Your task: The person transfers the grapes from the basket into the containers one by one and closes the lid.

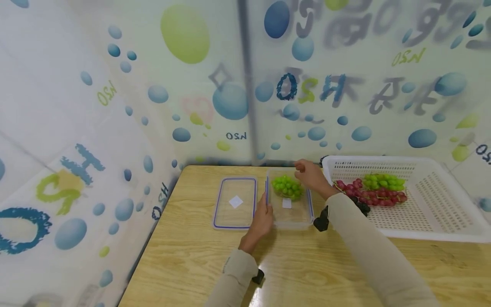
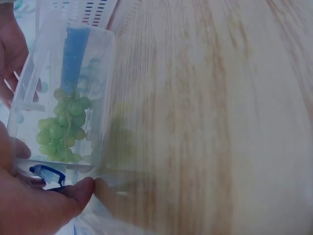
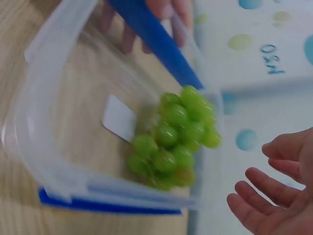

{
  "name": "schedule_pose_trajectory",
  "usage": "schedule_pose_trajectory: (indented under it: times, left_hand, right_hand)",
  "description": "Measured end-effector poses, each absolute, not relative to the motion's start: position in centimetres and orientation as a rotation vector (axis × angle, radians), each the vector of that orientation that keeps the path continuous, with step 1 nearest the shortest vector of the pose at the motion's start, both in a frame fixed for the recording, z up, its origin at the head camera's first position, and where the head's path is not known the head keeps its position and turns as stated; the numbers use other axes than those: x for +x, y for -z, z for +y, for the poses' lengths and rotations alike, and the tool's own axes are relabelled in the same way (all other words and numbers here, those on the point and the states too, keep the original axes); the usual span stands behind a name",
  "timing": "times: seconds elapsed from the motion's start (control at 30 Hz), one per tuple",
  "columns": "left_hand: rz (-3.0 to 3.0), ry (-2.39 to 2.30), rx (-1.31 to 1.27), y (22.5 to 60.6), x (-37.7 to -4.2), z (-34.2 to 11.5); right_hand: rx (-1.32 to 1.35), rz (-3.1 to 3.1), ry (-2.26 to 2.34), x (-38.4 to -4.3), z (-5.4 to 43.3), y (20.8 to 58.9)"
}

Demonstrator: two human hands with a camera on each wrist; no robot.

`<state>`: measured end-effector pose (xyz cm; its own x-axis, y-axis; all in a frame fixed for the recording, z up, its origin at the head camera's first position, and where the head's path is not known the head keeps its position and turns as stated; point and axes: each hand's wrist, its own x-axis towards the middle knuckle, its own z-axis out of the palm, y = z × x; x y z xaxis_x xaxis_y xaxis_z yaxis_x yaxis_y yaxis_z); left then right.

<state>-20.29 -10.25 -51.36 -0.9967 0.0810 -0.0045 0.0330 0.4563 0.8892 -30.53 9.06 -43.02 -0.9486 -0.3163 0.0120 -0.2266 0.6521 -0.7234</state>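
Note:
A clear plastic food container with blue-trimmed side flaps stands on the table. Inside it, a bunch of green grapes lies toward the far end, near a small white label. Against the container's left side rests my left hand; its fingers lie along the outer wall by the blue flap. My right hand hovers by the far right corner, its fingers loosely bent and holding nothing. To the left lies the container's flat clear lid with a blue seal.
A white perforated basket stands at the right, holding red grapes, another green bunch and dark grapes. The wooden table meets a patterned wall behind the container.

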Motion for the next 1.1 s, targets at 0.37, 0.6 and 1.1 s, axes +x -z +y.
schedule_pose_trajectory:
  times: [0.37,0.6,1.1]
  left_hand:
    - [2.648,-1.676,0.111,51.8,-20.5,-10.1]
    - [2.635,-1.674,0.118,51.8,-20.6,-10.0]
    - [2.619,-1.679,0.135,52.0,-20.7,-10.1]
  right_hand:
    - [-0.325,2.897,1.178,-30.2,15.9,40.6]
    - [-0.092,2.959,1.06,-29.7,20.9,40.8]
    - [0.138,2.987,1.0,-28.7,27.0,41.4]
